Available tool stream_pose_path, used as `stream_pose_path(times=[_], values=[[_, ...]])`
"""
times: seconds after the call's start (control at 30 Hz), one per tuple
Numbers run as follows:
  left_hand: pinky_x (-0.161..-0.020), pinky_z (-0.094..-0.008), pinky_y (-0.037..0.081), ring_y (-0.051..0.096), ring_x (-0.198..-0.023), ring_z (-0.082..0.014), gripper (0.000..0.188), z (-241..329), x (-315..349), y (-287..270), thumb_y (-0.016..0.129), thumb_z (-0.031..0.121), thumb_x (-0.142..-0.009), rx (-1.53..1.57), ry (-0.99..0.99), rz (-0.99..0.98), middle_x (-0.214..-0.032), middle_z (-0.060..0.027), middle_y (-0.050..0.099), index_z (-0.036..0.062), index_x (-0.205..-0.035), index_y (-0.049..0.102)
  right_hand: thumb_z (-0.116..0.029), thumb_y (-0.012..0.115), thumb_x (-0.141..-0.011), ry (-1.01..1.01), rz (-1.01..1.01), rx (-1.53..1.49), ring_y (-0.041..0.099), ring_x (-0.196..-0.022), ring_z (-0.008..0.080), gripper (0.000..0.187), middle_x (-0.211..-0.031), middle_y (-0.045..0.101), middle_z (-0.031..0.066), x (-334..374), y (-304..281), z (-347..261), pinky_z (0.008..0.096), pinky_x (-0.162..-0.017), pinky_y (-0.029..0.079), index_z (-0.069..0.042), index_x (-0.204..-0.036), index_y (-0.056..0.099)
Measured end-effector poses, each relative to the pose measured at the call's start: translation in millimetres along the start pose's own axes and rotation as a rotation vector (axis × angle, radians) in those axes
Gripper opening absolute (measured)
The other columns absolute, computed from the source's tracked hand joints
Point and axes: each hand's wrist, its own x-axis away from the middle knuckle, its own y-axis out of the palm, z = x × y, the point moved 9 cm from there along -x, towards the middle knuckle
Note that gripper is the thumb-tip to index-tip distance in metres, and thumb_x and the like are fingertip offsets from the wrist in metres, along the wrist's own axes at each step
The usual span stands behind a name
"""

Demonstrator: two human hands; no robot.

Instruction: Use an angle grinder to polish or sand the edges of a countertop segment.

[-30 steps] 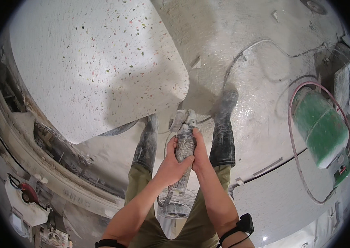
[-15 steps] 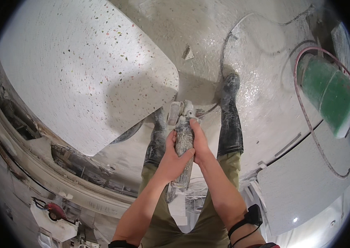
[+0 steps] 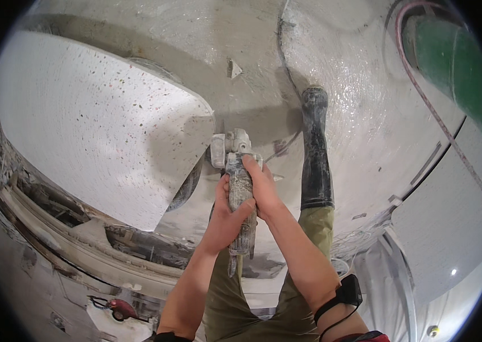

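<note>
Both hands hold a dust-caked angle grinder [image 3: 240, 179] in front of my legs, its head pointing away from me. My left hand [image 3: 224, 225] wraps the lower left of the body, its thumb lying across the top. Farther forward on the right side, my right hand [image 3: 261, 185] grips the body, thumb up near the head. The grinder's head is close to the rounded corner of a pale speckled slab [image 3: 81, 125] at the left; I cannot tell whether they touch. A dark cable [image 3: 285, 71] runs over the floor behind my right boot [image 3: 315, 148].
The floor [image 3: 360, 125] is wet and shiny. A small pale chip [image 3: 233, 69] lies on it ahead. At the right are a green object [image 3: 452, 62], a pinkish hose [image 3: 432, 111] and another pale slab [image 3: 452, 228]. A red tool [image 3: 121, 308] sits lower left beside dusty framework [image 3: 87, 245].
The grinder, held in both hands, has shifted left in view. The slab's rounded corner also appears farther left, and the green object and hose higher, as the view turned. The grip looks the same.
</note>
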Motion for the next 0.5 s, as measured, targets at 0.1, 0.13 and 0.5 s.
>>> stream_pose_path(times=[0.1,0.13,0.5], values=[[-0.073,-0.0338,0.057,0.063,-0.093,-0.0189,0.073,2.2,4.4,4.3,0.062,0.010,-0.093,0.050,-0.087,0.054,-0.119,-0.0110,0.053,0.0078,-0.151,0.018,-0.041,0.067,-0.092,0.039,-0.023,0.043,0.065,-0.078,0.0150,0.054,-0.099,0.064,0.0091,0.1,-0.9,3.8,0.0302,-0.068,0.054,0.001,-0.121,0.051],[-0.072,-0.0343,0.057,0.063,-0.092,-0.0193,0.074,2.4,7.6,-0.7,0.063,0.010,-0.093,0.058,-0.066,0.086,-0.121,-0.0111,0.053,0.0077,-0.152,0.018,-0.041,0.067,-0.092,0.047,-0.027,0.019,0.065,-0.078,0.0150,0.054,-0.099,0.064,0.0091,-0.6,0.1,10.1,0.0302,-0.068,0.054,0.001,-0.121,0.051],[-0.073,-0.0339,0.057,0.063,-0.095,-0.0191,0.078,-6.7,10.2,-22.9,0.067,0.016,-0.092,-0.099,-0.118,0.122,-0.126,-0.0116,0.053,0.0093,-0.154,0.019,-0.045,0.072,-0.085,0.016,0.017,-0.012,0.061,-0.102,0.0220,0.069,-0.115,0.062,0.0138,-8.9,-3.0,25.3,0.0353,-0.091,0.048,0.005,-0.128,0.050]])
